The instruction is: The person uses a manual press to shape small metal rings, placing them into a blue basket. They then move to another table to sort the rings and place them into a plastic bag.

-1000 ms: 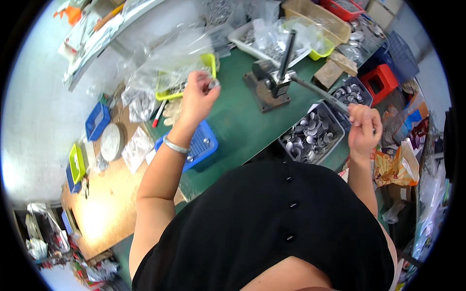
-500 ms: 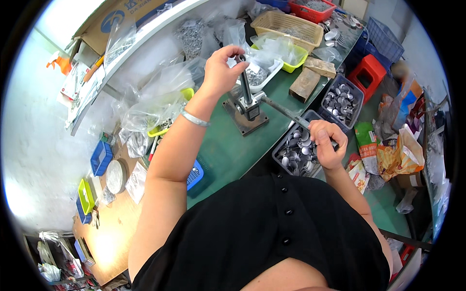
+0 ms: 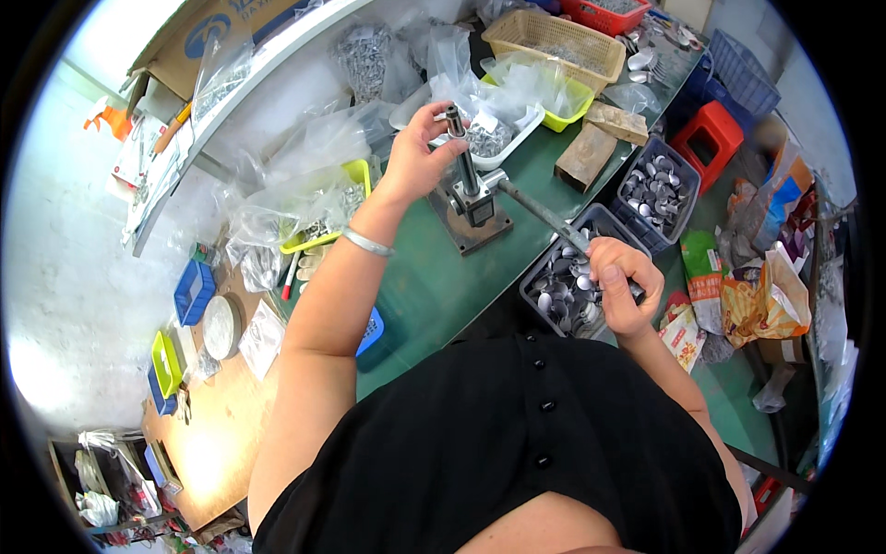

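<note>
A small hand-operated lever press (image 3: 473, 201) with a dark square base stands on the green table. Its upright steel post tilts in the view. My left hand (image 3: 417, 157) is at the top of this post, thumb and fingers curved and apart, with the post's bare tip showing between them. Whether the fingertips touch the metal is hard to make out. My right hand (image 3: 628, 282) is wrapped round the end of the long grey lever handle (image 3: 544, 214), above a dark bin of spoon-shaped metal pieces (image 3: 558, 286).
A second bin of metal pieces (image 3: 657, 189) and a red stool (image 3: 709, 138) stand to the right. Wooden blocks (image 3: 586, 157), a white tray of small parts (image 3: 489, 138) and a beige basket (image 3: 554, 46) lie beyond the press. Plastic bags and a yellow-green tray (image 3: 355, 175) are left.
My left hand has loosened and shifted slightly down and left, uncovering the post's tip. My right hand stays on the lever handle. The whole view has shifted a little.
</note>
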### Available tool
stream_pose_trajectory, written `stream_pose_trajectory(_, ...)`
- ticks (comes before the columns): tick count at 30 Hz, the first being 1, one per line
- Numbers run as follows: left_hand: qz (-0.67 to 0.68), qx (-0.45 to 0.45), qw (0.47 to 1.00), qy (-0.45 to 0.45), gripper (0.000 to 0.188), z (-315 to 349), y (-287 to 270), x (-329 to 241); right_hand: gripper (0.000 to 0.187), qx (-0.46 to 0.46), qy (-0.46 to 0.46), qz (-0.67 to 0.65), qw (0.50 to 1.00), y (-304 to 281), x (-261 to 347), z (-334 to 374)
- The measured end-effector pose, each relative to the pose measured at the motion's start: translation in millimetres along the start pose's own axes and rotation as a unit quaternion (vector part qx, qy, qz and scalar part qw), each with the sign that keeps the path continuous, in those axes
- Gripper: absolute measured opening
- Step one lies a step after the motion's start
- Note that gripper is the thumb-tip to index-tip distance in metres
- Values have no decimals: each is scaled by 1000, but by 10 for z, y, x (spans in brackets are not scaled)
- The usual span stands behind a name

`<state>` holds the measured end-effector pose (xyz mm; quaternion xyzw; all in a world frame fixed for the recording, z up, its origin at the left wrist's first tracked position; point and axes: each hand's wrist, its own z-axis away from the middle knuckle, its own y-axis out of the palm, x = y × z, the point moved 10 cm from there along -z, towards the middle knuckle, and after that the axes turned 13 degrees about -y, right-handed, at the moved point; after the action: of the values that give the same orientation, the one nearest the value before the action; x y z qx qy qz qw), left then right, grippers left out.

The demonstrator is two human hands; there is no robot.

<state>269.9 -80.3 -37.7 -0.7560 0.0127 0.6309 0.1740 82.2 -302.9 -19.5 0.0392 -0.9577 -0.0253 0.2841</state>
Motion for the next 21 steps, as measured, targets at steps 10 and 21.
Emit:
stream_pose_trajectory(10, 24, -54, 998, -21, 64, 87, -322, 421, 20, -10, -6, -2, 1000, -13, -8, -31)
stream_pose_trajectory(21, -65, -162, 979, 105, 29, 131, -108, 8, 21, 4, -8, -16, 1000, 26, -37, -75)
